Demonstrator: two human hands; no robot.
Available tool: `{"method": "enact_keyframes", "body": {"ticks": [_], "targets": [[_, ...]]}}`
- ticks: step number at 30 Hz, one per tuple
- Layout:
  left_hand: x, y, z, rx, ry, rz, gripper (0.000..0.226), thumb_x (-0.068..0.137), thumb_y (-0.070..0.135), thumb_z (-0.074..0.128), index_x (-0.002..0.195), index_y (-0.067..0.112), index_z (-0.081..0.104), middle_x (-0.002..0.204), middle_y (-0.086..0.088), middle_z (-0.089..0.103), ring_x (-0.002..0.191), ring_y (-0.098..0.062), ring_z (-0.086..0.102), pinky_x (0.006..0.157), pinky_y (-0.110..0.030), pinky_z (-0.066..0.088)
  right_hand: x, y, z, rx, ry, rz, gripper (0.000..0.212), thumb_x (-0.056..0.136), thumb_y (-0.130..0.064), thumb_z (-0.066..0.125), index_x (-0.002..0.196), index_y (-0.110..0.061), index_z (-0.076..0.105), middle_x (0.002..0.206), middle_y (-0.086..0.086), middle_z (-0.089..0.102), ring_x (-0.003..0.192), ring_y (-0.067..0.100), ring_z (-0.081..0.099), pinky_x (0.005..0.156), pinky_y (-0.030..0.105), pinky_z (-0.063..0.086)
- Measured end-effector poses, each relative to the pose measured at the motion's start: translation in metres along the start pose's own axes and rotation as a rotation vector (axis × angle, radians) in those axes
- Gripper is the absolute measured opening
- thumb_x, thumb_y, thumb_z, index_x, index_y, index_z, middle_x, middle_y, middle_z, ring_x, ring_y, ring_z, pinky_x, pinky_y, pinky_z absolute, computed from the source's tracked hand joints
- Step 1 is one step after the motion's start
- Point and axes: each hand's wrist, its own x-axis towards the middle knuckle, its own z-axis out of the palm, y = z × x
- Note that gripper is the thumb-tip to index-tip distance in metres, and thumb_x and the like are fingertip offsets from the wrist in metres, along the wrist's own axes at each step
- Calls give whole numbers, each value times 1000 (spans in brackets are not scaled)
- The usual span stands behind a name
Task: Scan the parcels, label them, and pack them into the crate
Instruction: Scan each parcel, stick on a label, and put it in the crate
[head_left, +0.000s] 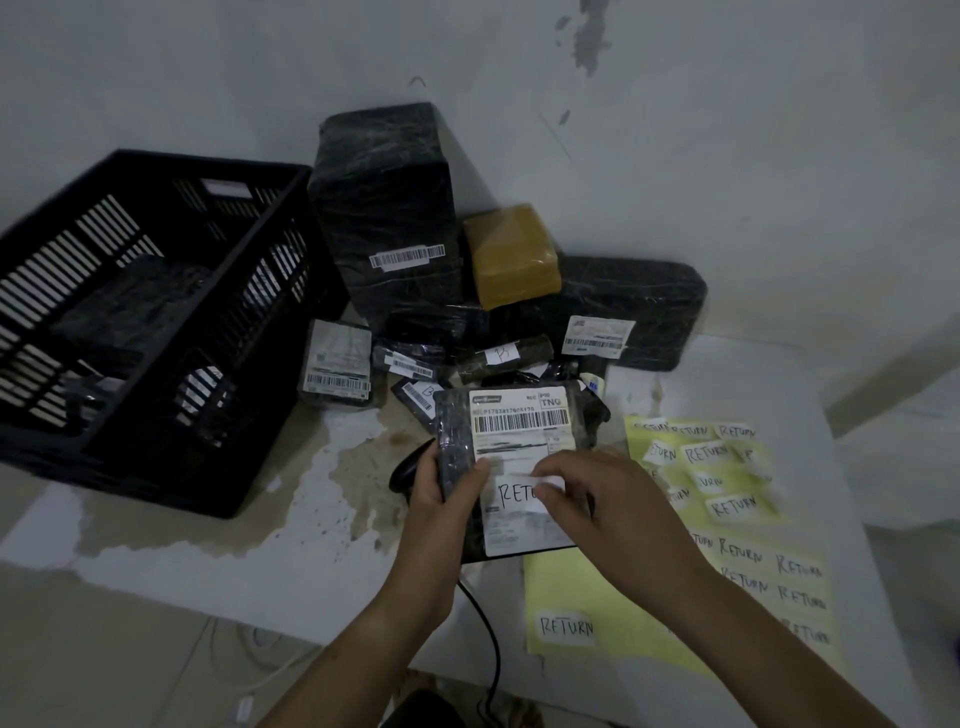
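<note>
Stained table (291, 566) | left grip (436, 499) clasps parcel (456, 431) edge | right grip (618, 514) pinches label (511, 493) atop it

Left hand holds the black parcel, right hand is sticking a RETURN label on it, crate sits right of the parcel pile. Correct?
One error: the head view shows the black crate left of the parcel pile, not right. The rest stands: the left hand holds the black parcel and the right hand pinches the RETURN label onto it.
</note>
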Motion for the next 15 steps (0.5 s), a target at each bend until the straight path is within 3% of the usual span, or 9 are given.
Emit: {"method": "enact_keyframes", "body": {"ticks": [3, 7, 11, 15], "targets": [[-2, 0, 0, -5, 10, 8, 89, 65, 66, 85, 143, 53, 43, 147, 11, 55, 131, -20, 58, 107, -50, 49, 1, 0, 2, -23, -12, -12, 9, 95, -38, 58, 98, -36, 67, 72, -23, 57, 77, 3, 53, 69, 18, 39], [-7, 1, 2, -12, 4, 30, 95, 64, 53, 85, 147, 48, 41, 143, 14, 59, 127, -15, 61, 106, -45, 51, 1, 2, 4, -51, 5, -16, 9, 95, -39, 58, 99, -36, 65, 69, -20, 55, 74, 4, 51, 70, 23, 42], [-10, 1, 8, 52, 11, 45, 57, 85, 16, 78, 123, 49, 50, 105, 30, 73, 99, 4, 70, 75, -17, 58, -1, 3, 5, -77, 23, -27, 10, 95, -40, 57, 100, -36, 64, 76, -18, 60, 75, 5, 51, 70, 27, 44], [-10, 0, 8, 93, 31, 61, 63, 86, 4, 77, 130, 41, 50, 111, 20, 74, 101, 0, 71, 72, -14, 56, -3, 3, 6, -138, 22, -28, 18, 93, -44, 49, 102, -36, 62, 81, -20, 58, 77, 6, 50, 75, 33, 44]]}}
